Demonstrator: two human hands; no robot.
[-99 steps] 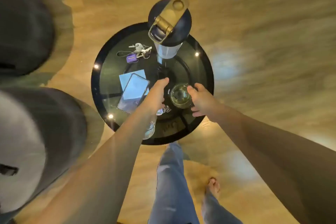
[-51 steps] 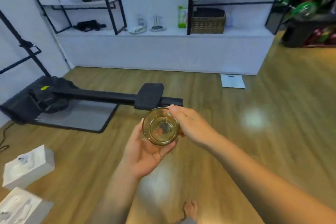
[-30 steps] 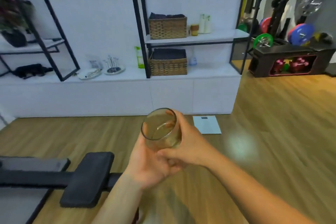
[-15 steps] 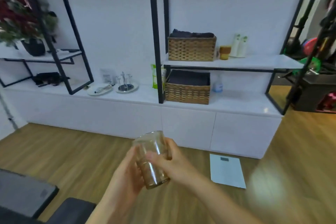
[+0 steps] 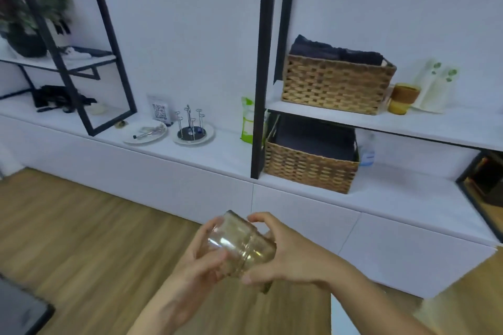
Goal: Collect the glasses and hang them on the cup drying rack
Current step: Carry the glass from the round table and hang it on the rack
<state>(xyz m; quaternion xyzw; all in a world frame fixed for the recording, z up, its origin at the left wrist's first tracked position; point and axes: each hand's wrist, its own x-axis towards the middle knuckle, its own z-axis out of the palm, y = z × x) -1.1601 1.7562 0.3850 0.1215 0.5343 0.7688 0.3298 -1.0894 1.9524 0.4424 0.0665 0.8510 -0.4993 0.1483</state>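
Lower centre of frame: both hands grasping glass point(image 5: 236, 246), left hand point(image 5: 202, 261) under, right hand point(image 5: 285, 255) over. Glass now tipped on side, upright half second ago. Cup drying rack point(image 5: 192, 128) on bench point(image 5: 231, 155), centre left, nearer now; hanging not yet begun.

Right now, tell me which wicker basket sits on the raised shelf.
The upper wicker basket, holding dark folded cloth, sits on the raised shelf; the lower wicker basket rests on the white counter beneath.
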